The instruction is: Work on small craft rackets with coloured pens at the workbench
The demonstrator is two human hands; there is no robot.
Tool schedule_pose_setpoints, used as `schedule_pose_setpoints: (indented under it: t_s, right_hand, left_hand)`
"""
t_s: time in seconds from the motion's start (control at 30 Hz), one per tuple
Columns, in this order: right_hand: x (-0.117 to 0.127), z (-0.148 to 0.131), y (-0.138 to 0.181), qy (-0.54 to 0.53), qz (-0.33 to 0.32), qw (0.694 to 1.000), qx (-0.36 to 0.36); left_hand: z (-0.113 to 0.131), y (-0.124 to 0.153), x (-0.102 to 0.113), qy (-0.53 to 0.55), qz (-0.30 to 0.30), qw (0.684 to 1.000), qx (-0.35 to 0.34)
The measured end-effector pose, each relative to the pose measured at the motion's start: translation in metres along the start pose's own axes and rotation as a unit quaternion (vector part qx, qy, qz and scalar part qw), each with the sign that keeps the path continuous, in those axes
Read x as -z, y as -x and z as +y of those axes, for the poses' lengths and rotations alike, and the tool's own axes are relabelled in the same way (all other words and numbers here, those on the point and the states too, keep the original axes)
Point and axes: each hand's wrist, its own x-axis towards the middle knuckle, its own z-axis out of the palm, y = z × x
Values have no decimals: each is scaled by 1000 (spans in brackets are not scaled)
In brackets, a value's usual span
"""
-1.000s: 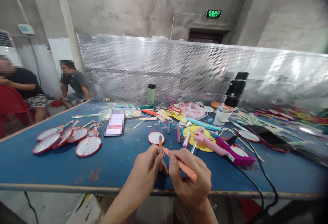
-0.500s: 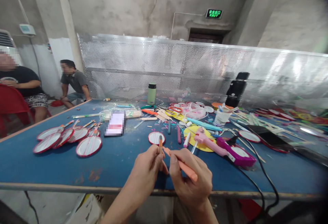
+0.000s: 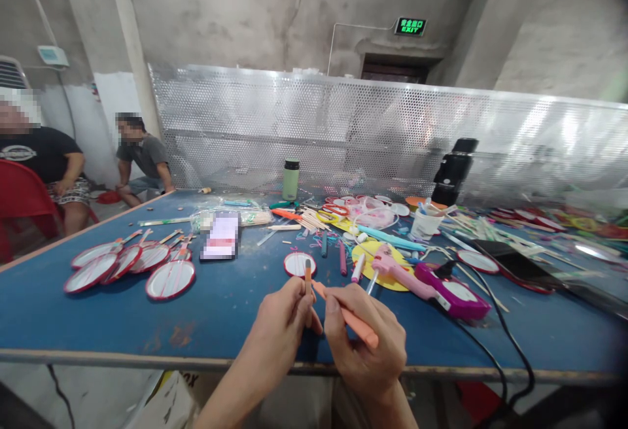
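Over the near edge of the table, my left hand [image 3: 280, 318] pinches a small flat wooden stick [image 3: 308, 277] upright; its upper part is coloured orange with a greyish tip. My right hand [image 3: 373, 337] grips an orange marker pen [image 3: 360, 328], its tip close against the stick; whether they touch I cannot tell. Just beyond my hands lies a round white disc [image 3: 299, 264] with a red rim. To the right, a pink glue gun [image 3: 400, 273] rests across a yellow disc [image 3: 390, 257].
Several red-rimmed discs with sticks [image 3: 169, 279] lie at left, beside a phone [image 3: 220, 237]. Further back stand a green bottle [image 3: 290, 180], a white cup [image 3: 424, 225] and a black flask [image 3: 454, 171]. A black cable [image 3: 515, 344] hangs over the front edge. Two people sit at far left.
My hands, the stick and the marker pen stay practically where they were. At far left, a seated person's arm has lowered towards the knee.
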Motion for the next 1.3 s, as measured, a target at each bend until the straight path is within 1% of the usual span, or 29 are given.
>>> schedule_pose_setpoints:
  t_s: [0.1,0.3,0.47,0.63,0.8,0.93,1.07,1.2,1.3]
  right_hand:
    - [0,1,0,-1,-16,1000,-1]
    - [0,1,1,1,-2,1000,-6]
    - [0,1,-1,7,-21,1000,-2]
    - [1,0,1,1,-5,1000,-5]
    - [1,0,0,-8,-28,1000,-6]
    - [0,0,-2,-6,-18,1000,-3]
    - [0,-1,-2,-11,-29,1000,-4]
    - [1,0,-1,-18,-15,1000,3]
    - [1,0,0,-24,-38,999,-3]
  left_hand:
    - [-1,0,0,-6,3,1000,-3]
    - [-1,1,0,-1,-2,1000,1]
    - [0,1,0,-7,5,1000,-2]
    - [-1,2,0,-7,-1,1000,-1]
    - [-2,1,0,-12,5,1000,-5]
    - [0,0,0,-6,1,1000,-6]
    - [0,1,0,4,3,1000,-6]
    - [0,2,-1,1,-1,1000,-3]
    - [0,1,-1,-9,4,1000,-10]
